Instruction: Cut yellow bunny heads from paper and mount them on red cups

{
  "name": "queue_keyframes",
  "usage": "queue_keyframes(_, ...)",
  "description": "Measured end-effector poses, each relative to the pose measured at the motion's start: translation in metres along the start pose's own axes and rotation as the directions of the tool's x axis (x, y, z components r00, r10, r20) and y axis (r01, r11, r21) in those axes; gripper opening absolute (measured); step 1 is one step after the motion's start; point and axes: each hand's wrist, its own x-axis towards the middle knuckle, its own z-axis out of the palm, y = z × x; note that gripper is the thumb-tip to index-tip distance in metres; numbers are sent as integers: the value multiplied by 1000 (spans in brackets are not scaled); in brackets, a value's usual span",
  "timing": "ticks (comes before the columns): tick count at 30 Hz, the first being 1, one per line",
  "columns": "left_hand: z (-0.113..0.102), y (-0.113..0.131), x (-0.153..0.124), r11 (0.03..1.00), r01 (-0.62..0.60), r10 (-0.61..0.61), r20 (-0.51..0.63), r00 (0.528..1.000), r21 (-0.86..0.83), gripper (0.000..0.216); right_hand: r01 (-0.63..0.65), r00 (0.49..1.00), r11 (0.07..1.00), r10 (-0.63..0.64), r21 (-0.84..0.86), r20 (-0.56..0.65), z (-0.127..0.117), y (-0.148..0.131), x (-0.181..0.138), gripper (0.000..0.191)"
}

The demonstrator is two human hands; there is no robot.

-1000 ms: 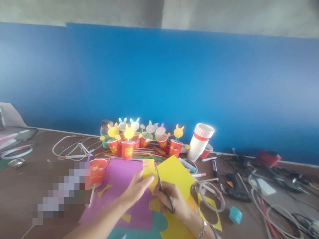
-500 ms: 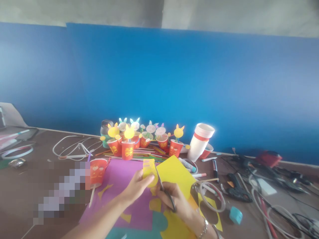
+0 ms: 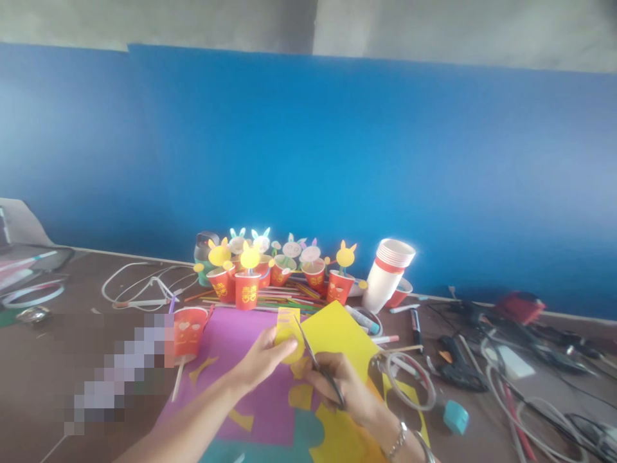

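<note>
My left hand (image 3: 263, 360) pinches a small yellow paper piece (image 3: 288, 331) between thumb and fingers, holding it up above the table. My right hand (image 3: 337, 389) grips black-handled scissors (image 3: 318, 366), whose blades reach up into the edge of that piece. Behind the scissors lies a larger yellow paper sheet (image 3: 340, 337). Under both hands a purple sheet (image 3: 241, 350) lies flat with small yellow scraps on it. A bracelet circles my right wrist.
Several red paper cups with yellow and white bunny toppers (image 3: 248, 273) stand at the back by the blue wall, beside a stack of white cups (image 3: 388, 273). A single red cup (image 3: 187, 331) stands left. Tape rings, markers, a glue gun (image 3: 457, 366) and cables crowd the right.
The scissors and my right hand have shifted slightly down and to the right along the yellow piece. My left hand has barely moved.
</note>
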Motion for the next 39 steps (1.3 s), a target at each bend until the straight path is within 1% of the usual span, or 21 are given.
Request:
queue_keyframes(7, -2, -4, 1, 1000, -13, 14, 46, 999, -22, 22, 14, 1000, 1000, -14, -14, 11, 1, -4, -1, 40)
queue_keyframes(11, -2, -4, 1, 1000, -5, 6, 40, 999, -23, 19, 16, 1000, 1000, -16, 1, -3, 2, -6, -1, 38)
queue_keyframes(17, -1, -2, 0, 1000, 17, -17, 28, 999, -6, 20, -8, 1000, 998, 8, 56, 11, 1, -6, -1, 38)
queue_keyframes(23, -1, 0, 0, 999, 34, -32, 39, 999, -36, 19, -37, 999, 999, 38, 36, -8, 0, -3, -1, 34)
queue_keyframes(26, 0, 0, 1, 998, 15, -15, 11, 1000, -56, 16, -23, 1000, 999, 23, 33, -10, 0, -2, 0, 35)
queue_keyframes(30, 3, -3, 3, 998, 7, -13, -92, 996, -63, 18, 3, 1000, 999, -2, 32, -19, 1, -2, 2, 37)
queue_keyframes(32, 5, -4, 3, 998, -1, -6, -121, 993, -65, 20, 0, 1000, 1000, 1, 26, -25, 2, -1, 1, 37)
queue_keyframes(35, 9, -4, 2, 996, -20, 10, -116, 993, -82, 22, -3, 1000, 1000, 4, 20, -30, 4, -1, 1, 35)
queue_keyframes(39, 14, -2, -1, 996, -30, 24, -78, 997, -82, 25, 40, 999, 999, -39, 37, -14, 8, 1, 2, 34)
